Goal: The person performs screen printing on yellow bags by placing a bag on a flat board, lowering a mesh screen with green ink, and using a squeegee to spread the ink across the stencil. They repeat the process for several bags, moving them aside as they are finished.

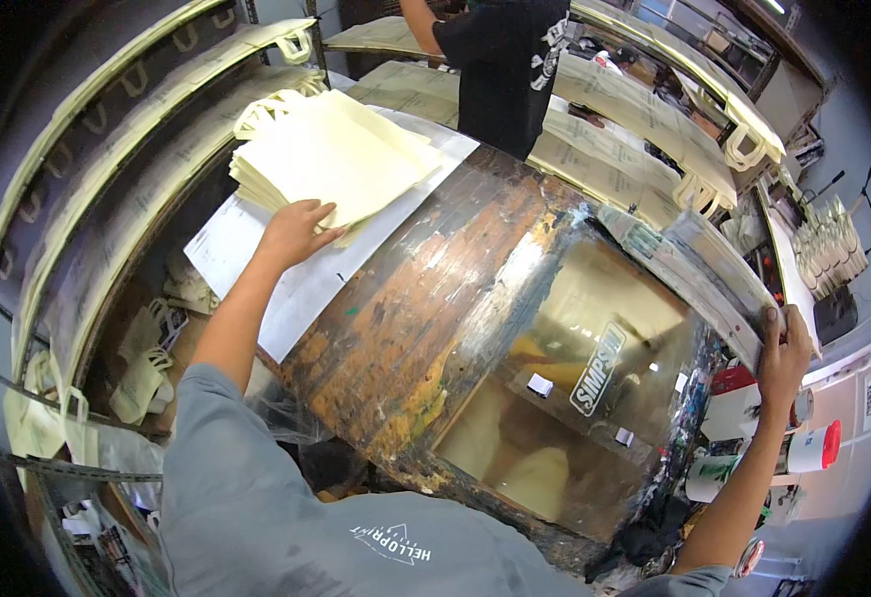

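My left hand [301, 234] is at the near edge of a stack of cream fabric tote bags [331, 159], its thumb and fingers closing on the edge of a bag. The stack's handles bunch at its far left, and the bags lie on a white board [226, 249]. Out to the right, my right hand [786, 348] grips the end of a screen-printing frame [694, 274], which is tilted up along the table's right side. Between my arms, a clear glass panel [565, 388] with a sticker is set into the paint-stained wooden table [396, 328].
Racks hold flat tote bags at the left [107, 189] and far right [635, 149]. A person in a black shirt [505, 75] stands beyond the table. White tubs [804, 448], one with a red lid, sit beyond the table's right edge. More bags [142, 373] lie low at the left.
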`<move>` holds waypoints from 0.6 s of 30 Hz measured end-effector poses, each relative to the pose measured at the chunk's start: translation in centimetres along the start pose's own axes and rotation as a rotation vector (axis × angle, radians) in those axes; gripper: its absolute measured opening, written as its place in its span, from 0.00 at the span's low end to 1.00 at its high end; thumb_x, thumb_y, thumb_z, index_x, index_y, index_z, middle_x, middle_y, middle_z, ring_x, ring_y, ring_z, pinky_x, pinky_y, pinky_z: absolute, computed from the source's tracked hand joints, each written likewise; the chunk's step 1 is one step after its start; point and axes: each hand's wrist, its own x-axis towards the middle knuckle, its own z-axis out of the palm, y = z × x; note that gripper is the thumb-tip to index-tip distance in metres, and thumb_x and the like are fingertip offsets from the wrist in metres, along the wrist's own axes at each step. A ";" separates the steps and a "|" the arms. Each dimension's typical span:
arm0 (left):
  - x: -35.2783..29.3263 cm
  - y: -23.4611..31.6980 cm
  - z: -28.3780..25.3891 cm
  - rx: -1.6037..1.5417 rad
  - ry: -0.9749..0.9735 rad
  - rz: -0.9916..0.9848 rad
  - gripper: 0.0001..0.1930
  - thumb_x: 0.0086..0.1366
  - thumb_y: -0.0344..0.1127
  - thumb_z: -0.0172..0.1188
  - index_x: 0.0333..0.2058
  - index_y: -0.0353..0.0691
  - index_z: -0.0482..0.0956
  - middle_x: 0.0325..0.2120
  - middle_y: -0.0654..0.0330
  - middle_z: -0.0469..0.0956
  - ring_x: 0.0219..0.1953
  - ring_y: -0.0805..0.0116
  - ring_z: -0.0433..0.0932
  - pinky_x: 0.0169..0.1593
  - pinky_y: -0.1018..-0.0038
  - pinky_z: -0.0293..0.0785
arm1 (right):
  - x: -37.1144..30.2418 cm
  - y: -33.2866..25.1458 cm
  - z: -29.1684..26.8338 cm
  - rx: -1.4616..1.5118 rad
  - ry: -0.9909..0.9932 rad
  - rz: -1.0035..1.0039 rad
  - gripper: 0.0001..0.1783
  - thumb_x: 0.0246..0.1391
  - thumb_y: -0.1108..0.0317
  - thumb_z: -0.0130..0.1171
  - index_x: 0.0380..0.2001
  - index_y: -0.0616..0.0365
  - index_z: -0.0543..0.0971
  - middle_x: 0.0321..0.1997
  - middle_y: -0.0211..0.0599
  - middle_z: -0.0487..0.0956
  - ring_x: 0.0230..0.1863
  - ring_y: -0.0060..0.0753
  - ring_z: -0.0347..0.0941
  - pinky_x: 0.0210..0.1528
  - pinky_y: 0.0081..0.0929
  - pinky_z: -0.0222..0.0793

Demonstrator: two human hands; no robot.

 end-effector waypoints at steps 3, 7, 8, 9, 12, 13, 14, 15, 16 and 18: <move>-0.4 -1.1 1.1 -0.019 0.024 0.011 0.23 0.77 0.53 0.60 0.57 0.42 0.87 0.55 0.46 0.85 0.57 0.48 0.83 0.61 0.58 0.80 | 0.4 -1.1 -0.9 0.010 -0.011 -0.019 0.26 0.76 0.48 0.56 0.46 0.67 0.79 0.41 0.61 0.79 0.44 0.66 0.75 0.51 0.49 0.68; -1.0 -2.2 1.6 -0.077 0.075 -0.020 0.20 0.79 0.49 0.58 0.55 0.42 0.88 0.56 0.49 0.85 0.59 0.49 0.83 0.61 0.58 0.80 | 0.5 -2.1 -0.5 0.036 0.036 -0.038 0.28 0.76 0.48 0.56 0.36 0.67 0.72 0.32 0.57 0.72 0.36 0.58 0.68 0.43 0.44 0.67; -0.5 -2.6 1.2 -0.096 0.089 -0.056 0.19 0.79 0.47 0.57 0.55 0.42 0.88 0.56 0.50 0.85 0.60 0.49 0.82 0.62 0.58 0.80 | 0.9 -2.0 -0.4 0.038 0.044 -0.027 0.28 0.76 0.48 0.56 0.36 0.67 0.72 0.31 0.56 0.71 0.35 0.55 0.67 0.43 0.43 0.66; -0.6 -2.6 1.0 -0.138 0.136 -0.068 0.18 0.80 0.46 0.57 0.55 0.42 0.88 0.57 0.51 0.85 0.61 0.50 0.82 0.63 0.58 0.79 | 0.8 -2.0 -0.4 0.040 0.033 -0.015 0.28 0.76 0.47 0.56 0.35 0.66 0.71 0.31 0.55 0.70 0.34 0.53 0.65 0.42 0.41 0.66; -0.8 -3.2 0.5 0.011 0.279 0.057 0.16 0.80 0.40 0.58 0.59 0.45 0.86 0.60 0.57 0.84 0.65 0.54 0.80 0.69 0.58 0.76 | 0.7 -1.7 -0.3 0.114 0.018 0.051 0.29 0.76 0.45 0.55 0.36 0.66 0.72 0.30 0.53 0.70 0.34 0.47 0.64 0.41 0.39 0.66; -1.0 -3.3 0.8 0.000 0.267 0.107 0.16 0.80 0.40 0.58 0.59 0.45 0.86 0.61 0.58 0.84 0.66 0.55 0.79 0.69 0.58 0.76 | 0.8 -1.4 -0.4 0.120 0.000 0.064 0.29 0.76 0.45 0.55 0.36 0.66 0.73 0.30 0.52 0.70 0.34 0.46 0.64 0.41 0.39 0.66; -1.1 -3.5 0.9 -0.001 0.248 0.146 0.16 0.80 0.41 0.58 0.60 0.46 0.86 0.61 0.59 0.84 0.66 0.55 0.79 0.70 0.59 0.75 | 0.9 -1.1 -0.4 0.147 -0.007 0.048 0.29 0.77 0.44 0.54 0.38 0.66 0.74 0.31 0.52 0.70 0.34 0.46 0.64 0.41 0.40 0.66; -1.4 -3.8 0.9 0.009 0.215 0.171 0.17 0.80 0.41 0.58 0.60 0.46 0.85 0.61 0.59 0.84 0.67 0.55 0.79 0.70 0.59 0.75 | 0.8 -0.8 -0.3 0.129 0.011 0.037 0.29 0.77 0.45 0.54 0.38 0.66 0.74 0.31 0.53 0.71 0.34 0.47 0.65 0.42 0.40 0.67; -1.8 -3.9 1.2 -0.016 0.219 0.197 0.17 0.79 0.41 0.59 0.60 0.46 0.85 0.61 0.59 0.84 0.67 0.55 0.78 0.70 0.59 0.75 | 0.8 -0.6 -0.1 0.113 0.032 0.022 0.29 0.77 0.45 0.54 0.39 0.66 0.75 0.32 0.54 0.71 0.34 0.48 0.65 0.42 0.41 0.67; -2.1 -3.6 2.0 -0.050 0.203 0.223 0.17 0.79 0.41 0.59 0.60 0.46 0.85 0.61 0.60 0.84 0.67 0.54 0.78 0.71 0.59 0.75 | 0.8 -0.1 0.4 0.071 0.082 0.012 0.29 0.77 0.45 0.54 0.40 0.67 0.75 0.32 0.56 0.72 0.35 0.52 0.66 0.43 0.43 0.68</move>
